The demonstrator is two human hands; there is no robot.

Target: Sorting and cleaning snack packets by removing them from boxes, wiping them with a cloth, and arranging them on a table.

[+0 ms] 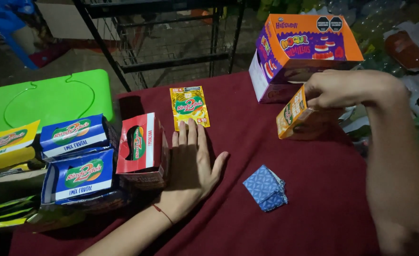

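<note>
Left hand (pixel 190 163) lay flat, fingers spread, holding nothing, fingertips touching yellow sachet (pixel 189 107) mid-table, red box (pixel 142 149) just beside. Right hand (pixel 344 88) closed around small orange box (pixel 297 116), lifted near table's far right edge, before large orange-purple carton (pixel 299 54). Risk: elbow swing could knock carton off far edge. Open maroon cloth (pixel 313 199) near blue folded packet (pixel 265 187) left room.
</note>
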